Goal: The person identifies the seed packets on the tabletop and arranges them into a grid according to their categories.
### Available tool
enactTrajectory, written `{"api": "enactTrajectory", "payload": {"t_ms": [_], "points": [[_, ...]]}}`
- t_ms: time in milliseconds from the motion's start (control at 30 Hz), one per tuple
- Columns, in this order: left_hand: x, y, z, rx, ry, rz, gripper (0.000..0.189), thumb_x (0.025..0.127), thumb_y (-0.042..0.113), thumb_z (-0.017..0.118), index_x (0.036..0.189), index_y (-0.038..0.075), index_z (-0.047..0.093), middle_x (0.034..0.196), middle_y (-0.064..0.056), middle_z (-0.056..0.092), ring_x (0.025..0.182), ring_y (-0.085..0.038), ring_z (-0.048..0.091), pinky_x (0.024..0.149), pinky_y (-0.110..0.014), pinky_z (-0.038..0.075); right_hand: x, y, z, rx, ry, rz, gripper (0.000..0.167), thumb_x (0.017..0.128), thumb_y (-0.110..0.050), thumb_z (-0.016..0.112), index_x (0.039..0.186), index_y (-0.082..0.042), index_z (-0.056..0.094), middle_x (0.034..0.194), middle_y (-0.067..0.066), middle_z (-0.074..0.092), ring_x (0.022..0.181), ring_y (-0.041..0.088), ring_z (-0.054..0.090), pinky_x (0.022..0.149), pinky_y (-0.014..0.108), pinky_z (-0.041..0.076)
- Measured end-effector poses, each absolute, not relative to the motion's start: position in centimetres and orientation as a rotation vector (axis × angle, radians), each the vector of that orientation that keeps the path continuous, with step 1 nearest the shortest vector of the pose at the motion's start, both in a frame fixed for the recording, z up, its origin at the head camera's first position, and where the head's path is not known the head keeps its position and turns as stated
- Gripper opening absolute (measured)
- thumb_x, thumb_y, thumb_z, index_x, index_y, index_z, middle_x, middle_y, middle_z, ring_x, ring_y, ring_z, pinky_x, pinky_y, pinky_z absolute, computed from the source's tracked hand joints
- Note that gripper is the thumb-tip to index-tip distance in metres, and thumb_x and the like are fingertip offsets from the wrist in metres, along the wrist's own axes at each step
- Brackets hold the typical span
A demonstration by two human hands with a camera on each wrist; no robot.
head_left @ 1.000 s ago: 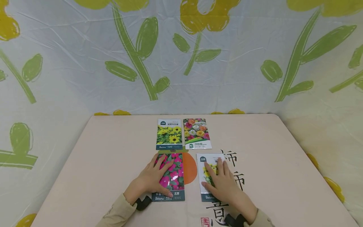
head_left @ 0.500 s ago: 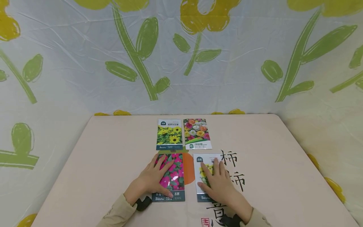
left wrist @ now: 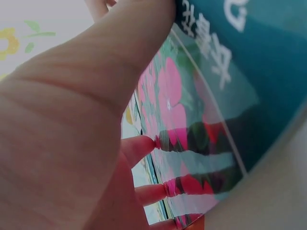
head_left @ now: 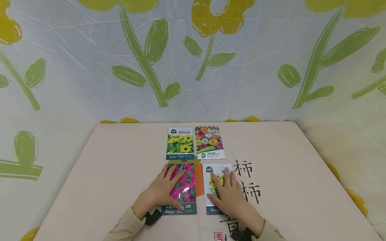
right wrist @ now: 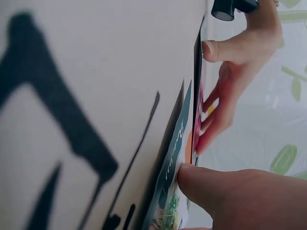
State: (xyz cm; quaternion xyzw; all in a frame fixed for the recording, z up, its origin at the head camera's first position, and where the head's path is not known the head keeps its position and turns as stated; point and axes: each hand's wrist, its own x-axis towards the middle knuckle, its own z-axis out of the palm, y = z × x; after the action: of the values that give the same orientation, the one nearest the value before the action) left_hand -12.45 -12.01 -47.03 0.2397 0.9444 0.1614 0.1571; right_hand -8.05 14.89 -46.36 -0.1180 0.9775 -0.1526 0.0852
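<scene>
My left hand (head_left: 161,189) rests with spread fingers on a seed packet with pink flowers (head_left: 187,185) and a dark lower band. In the left wrist view its fingertips touch the glossy face of that pink-flower packet (left wrist: 172,105). To the right, my right hand (head_left: 230,194) lies with spread fingers on a white seed packet with yellow flowers (head_left: 209,184), covering much of its picture. In the right wrist view the thumb touches this packet (right wrist: 165,201) near its dark band. A narrow gap separates the two packets.
Behind them lie a yellow sunflower packet (head_left: 180,144) and a packet with mixed-colour blooms (head_left: 210,142), side by side. The pale tabletop (head_left: 120,150) bears an orange print (head_left: 199,180) and black brush characters (head_left: 251,192). A flower-patterned cloth (head_left: 241,67) hangs at the back.
My right hand has slid the white yellow-flower packet to the left, closer to the pink-flower packet. My left hand and the two back packets have stayed in place.
</scene>
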Motion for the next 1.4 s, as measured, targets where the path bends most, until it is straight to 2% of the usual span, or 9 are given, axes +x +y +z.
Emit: {"api": "enactTrajectory", "payload": {"t_ms": [700, 967, 1067, 1233, 1400], "points": [[-12.3, -11.9, -46.7, 0.754, 2.712, 0.450, 0.117, 0.062, 0.072, 0.080, 0.156, 0.019, 0.033, 0.161, -0.018, 0.020, 0.145, -0.050, 0.010, 0.111, -0.060, 0.031, -8.5, 14.1, -46.2, -0.397, 2.899, -0.436, 0.076, 0.093, -0.051, 0.063, 0.154, -0.013, 0.037, 0.159, 0.031, 0.015, 0.143, 0.054, 0.016, 0.107, 0.071, 0.025], [-12.4, -12.0, -46.8, 0.747, 2.711, 0.449, 0.118, 0.062, 0.072, 0.080, 0.156, 0.020, 0.032, 0.161, -0.018, 0.019, 0.145, -0.050, 0.010, 0.111, -0.061, 0.032, -9.2, 14.8, -46.6, -0.465, 2.905, -0.474, 0.080, 0.092, -0.054, 0.063, 0.154, -0.011, 0.036, 0.159, 0.031, 0.014, 0.143, 0.055, 0.012, 0.108, 0.073, 0.021], [-12.4, -12.0, -46.8, 0.749, 2.712, 0.447, 0.118, 0.062, 0.072, 0.080, 0.156, 0.020, 0.032, 0.161, -0.018, 0.019, 0.145, -0.050, 0.010, 0.111, -0.060, 0.032, -9.7, 15.3, -46.4, -0.536, 2.889, -0.504, 0.085, 0.089, -0.058, 0.064, 0.154, -0.012, 0.035, 0.160, 0.029, 0.013, 0.144, 0.055, 0.009, 0.108, 0.073, 0.018], [-12.5, -12.0, -46.8, 0.754, 2.707, 0.438, 0.118, 0.062, 0.072, 0.080, 0.157, 0.019, 0.032, 0.161, -0.018, 0.018, 0.145, -0.050, 0.011, 0.110, -0.060, 0.032, -10.8, 16.1, -45.6, -0.651, 2.783, -0.579, 0.098, 0.078, -0.061, 0.075, 0.156, -0.018, 0.034, 0.164, 0.023, 0.007, 0.146, 0.052, 0.002, 0.111, 0.072, 0.010], [-12.5, -12.0, -46.7, 0.745, 2.702, 0.442, 0.118, 0.062, 0.071, 0.080, 0.157, 0.020, 0.031, 0.161, -0.018, 0.018, 0.145, -0.050, 0.010, 0.111, -0.060, 0.032, -11.5, 16.6, -45.9, -0.664, 2.696, -0.557, 0.104, 0.073, -0.065, 0.076, 0.157, -0.026, 0.031, 0.165, 0.018, 0.002, 0.148, 0.048, -0.002, 0.112, 0.071, 0.007]]}}
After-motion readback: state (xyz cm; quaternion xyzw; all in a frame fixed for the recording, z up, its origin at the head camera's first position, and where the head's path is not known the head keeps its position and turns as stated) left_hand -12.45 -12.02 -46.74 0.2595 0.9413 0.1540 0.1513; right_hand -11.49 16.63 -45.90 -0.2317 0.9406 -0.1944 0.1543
